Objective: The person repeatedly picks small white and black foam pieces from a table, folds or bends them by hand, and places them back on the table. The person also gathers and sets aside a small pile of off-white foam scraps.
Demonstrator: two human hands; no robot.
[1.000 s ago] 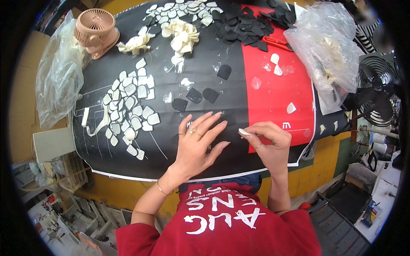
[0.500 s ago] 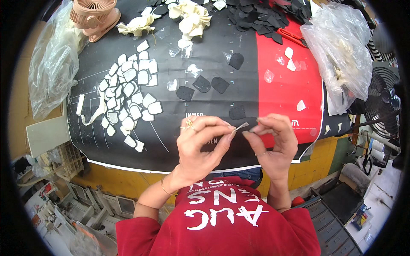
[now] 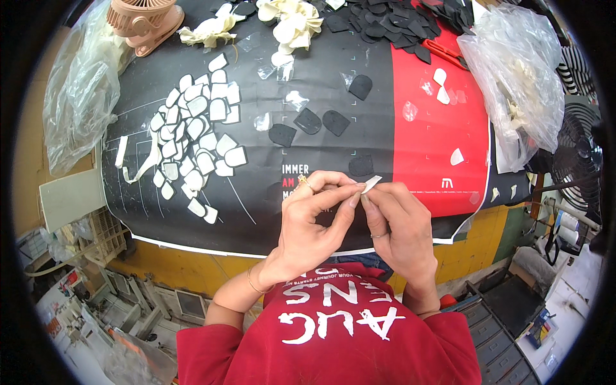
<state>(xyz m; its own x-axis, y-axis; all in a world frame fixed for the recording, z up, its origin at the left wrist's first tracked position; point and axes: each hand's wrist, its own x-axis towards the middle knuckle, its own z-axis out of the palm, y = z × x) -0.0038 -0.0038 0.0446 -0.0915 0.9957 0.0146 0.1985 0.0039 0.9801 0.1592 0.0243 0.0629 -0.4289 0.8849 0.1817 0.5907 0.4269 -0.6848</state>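
A small pale piece (image 3: pixel 372 184), seen nearly edge-on, is pinched in the fingertips of my left hand (image 3: pixel 316 221). The fingers of my right hand (image 3: pixel 404 232) are closed against its lower end, and both hands meet over the front of the black-and-red mat (image 3: pixel 244 186). Just beyond my fingertips lies a black rounded patch (image 3: pixel 361 165). Farther back are more black patches (image 3: pixel 308 120), flat on the mat. Left of my hands spreads a loose group of white rounded patches (image 3: pixel 200 131), many with a dark border.
Piles of cream pieces (image 3: pixel 295 29) and black pieces (image 3: pixel 391 25) sit at the back, with a red cutter (image 3: pixel 446 54) beside the black ones. A pink fan (image 3: pixel 144 22) stands at the back left. Plastic bags (image 3: pixel 513 83) flank the mat. Clear film scraps (image 3: pixel 296 100) lie about.
My right hand has come in to the left, and its fingertips now meet the pale piece. My left hand has shifted slightly right. The pale piece looks whiter and more turned.
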